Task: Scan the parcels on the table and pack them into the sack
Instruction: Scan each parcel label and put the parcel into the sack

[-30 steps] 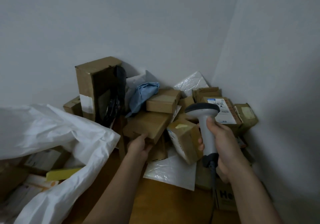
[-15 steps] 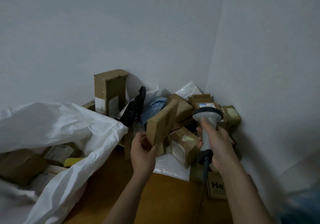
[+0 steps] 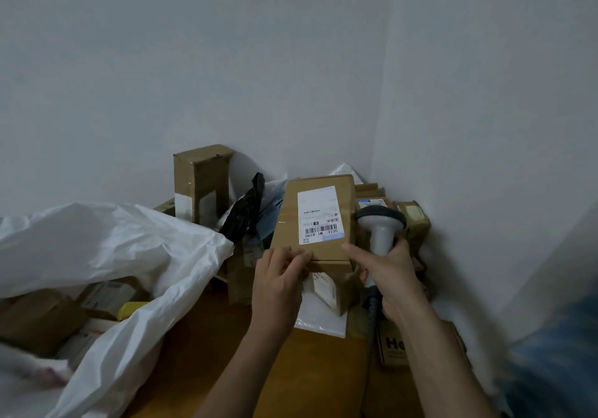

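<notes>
My left hand [image 3: 281, 275] grips the near left corner of a flat brown cardboard parcel [image 3: 291, 223] held up above the pile, its white barcode label [image 3: 319, 214] facing me. My right hand [image 3: 393, 275] grips the handle of a grey barcode scanner [image 3: 382, 226], whose dark head sits just right of the parcel; the index finger of that hand touches the parcel's near right edge. The white sack [image 3: 123, 249] lies open at the left with several boxes inside.
A heap of cardboard parcels fills the table corner: a tall upright box [image 3: 202, 181], a black bag [image 3: 244, 212], a white mailer [image 3: 322, 320], small boxes [image 3: 415, 223] by the right wall. The wooden table [image 3: 207, 353] shows between sack and heap. A printed box [image 3: 393, 348] lies near my right wrist.
My left hand lifted the flat parcel from the pile and turned it so the label faces up. My right hand, holding the scanner, came in to touch the parcel's edge.
</notes>
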A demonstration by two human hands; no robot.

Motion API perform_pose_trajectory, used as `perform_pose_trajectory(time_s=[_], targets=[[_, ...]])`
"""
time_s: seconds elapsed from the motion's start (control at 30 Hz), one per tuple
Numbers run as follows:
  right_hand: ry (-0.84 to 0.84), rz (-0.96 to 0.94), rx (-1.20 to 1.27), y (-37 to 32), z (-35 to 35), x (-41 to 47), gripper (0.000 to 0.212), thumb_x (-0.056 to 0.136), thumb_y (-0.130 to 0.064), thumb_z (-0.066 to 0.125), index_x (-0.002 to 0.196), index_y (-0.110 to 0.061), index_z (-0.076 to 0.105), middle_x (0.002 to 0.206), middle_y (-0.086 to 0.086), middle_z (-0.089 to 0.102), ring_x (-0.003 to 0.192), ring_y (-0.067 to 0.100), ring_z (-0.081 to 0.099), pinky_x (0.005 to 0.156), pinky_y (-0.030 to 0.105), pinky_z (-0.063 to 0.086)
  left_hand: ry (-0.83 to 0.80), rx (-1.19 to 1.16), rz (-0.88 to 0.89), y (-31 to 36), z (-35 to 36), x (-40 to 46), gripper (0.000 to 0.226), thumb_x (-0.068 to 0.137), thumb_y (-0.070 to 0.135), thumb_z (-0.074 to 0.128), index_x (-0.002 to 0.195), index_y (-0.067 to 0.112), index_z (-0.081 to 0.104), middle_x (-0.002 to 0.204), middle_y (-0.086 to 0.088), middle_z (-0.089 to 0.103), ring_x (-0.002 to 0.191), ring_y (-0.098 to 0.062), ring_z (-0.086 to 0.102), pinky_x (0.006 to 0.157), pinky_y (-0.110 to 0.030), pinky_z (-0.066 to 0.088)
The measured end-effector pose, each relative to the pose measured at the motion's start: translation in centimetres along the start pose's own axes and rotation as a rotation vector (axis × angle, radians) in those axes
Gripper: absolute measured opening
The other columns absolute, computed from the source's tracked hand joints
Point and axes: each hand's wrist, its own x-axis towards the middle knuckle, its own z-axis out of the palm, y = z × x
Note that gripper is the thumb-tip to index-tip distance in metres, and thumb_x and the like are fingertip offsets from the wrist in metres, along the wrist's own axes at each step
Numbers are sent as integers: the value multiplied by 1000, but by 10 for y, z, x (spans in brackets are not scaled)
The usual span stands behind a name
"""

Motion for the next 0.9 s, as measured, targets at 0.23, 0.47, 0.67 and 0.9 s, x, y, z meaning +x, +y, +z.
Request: perform_pose_trajectory(time_s=[0.23,0.47,0.67,0.9], targets=[[15,-246,-510,-6,-21,-3,78,73,-13,83,132,-23,34,119,6,61,102,24,62,74,36,54,-160,-108,-98,-5,-21,15,59,80,34,70,134,22,50,135,0,47,120,-18,49,97,-42,51],[-84,-477,-885,-17,-26,-24,70,81,-16,76,136,-22,32,117,2,58,98,17,61,67,21,47,-419,211,-30,-5,-32,37,76,81,34,72,145,37,32,154,2,34,146,-29,17,119,-57,7],[-37,-449,-534,-20,-31,-33,36,86,-33,71,113,-21,50,99,-2,58,82,11,59,60,18,46,-498,79,-443,-1,-30,28,17,92,26,61,108,29,56,105,9,60,92,-9,57,83,-27,49],[-313,36,82,-42,-43,-50,37,94,-42,58,117,-13,58,84,14,58,65,18,56,55,30,46,-445,-701,-1466,-6,-14,13,27,93,9,61,118,2,54,109,-14,63,94,-28,64,84,-43,56]])
